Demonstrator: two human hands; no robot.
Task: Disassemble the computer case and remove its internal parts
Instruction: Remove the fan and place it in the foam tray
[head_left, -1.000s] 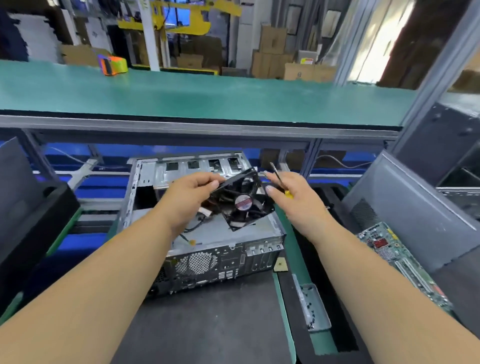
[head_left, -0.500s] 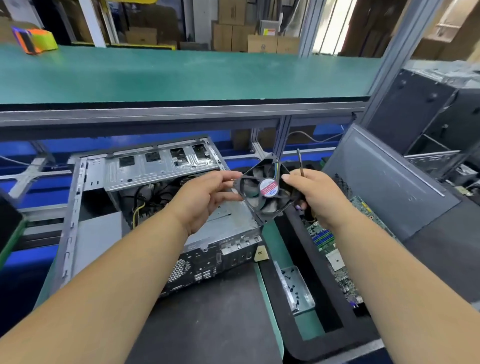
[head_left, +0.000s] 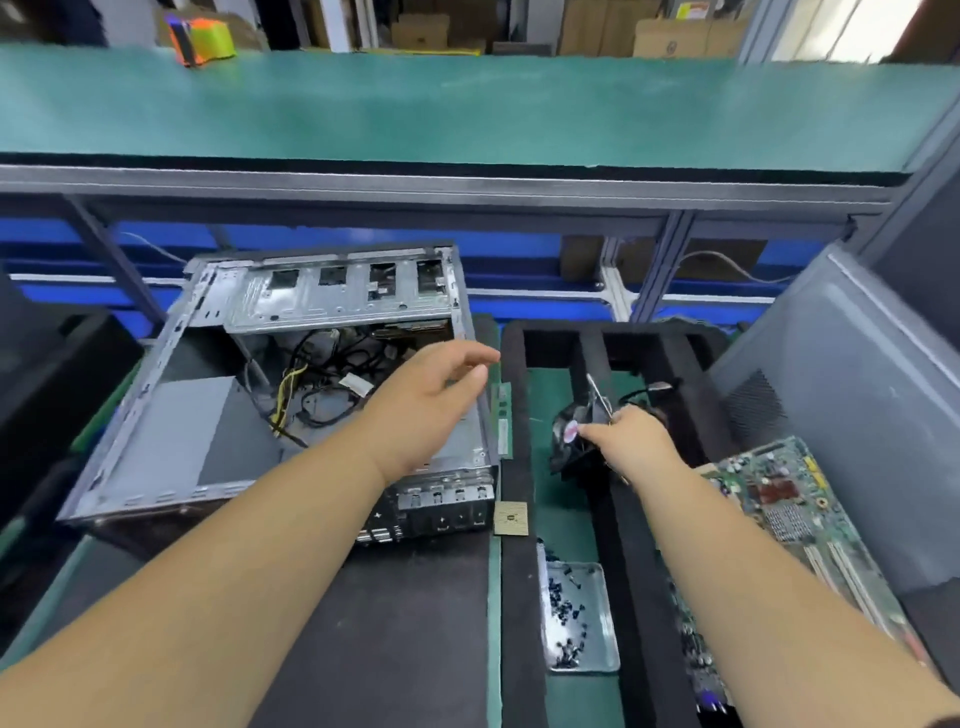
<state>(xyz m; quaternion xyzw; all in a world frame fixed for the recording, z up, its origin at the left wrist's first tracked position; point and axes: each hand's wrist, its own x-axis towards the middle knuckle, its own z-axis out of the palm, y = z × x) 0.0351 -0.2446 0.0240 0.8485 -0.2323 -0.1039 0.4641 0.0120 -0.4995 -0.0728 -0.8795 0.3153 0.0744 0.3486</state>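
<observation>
The open computer case (head_left: 171, 447) lies on its side at centre left, with loose cables (head_left: 322, 384) inside. My left hand (head_left: 431, 410) hovers over the case's right edge with relaxed fingers and holds nothing. To the right, my right hand (head_left: 631, 441) grips the black case fan (head_left: 571, 441) by its right side, low over the black foam divider tray (head_left: 597, 348). A thin metal tool (head_left: 598, 395) sticks up out of the same fist.
A motherboard (head_left: 779, 499) lies at the right beside a leaning grey side panel (head_left: 852, 415). A metal tray of screws (head_left: 576, 613) and a CPU chip (head_left: 510, 518) sit near the case. A memory stick (head_left: 503, 415) lies along the case's right side. A green shelf (head_left: 467, 109) overhangs the bench.
My left hand let go of the fan and now hovers over the case. My right hand carried the fan right and down to the foam tray.
</observation>
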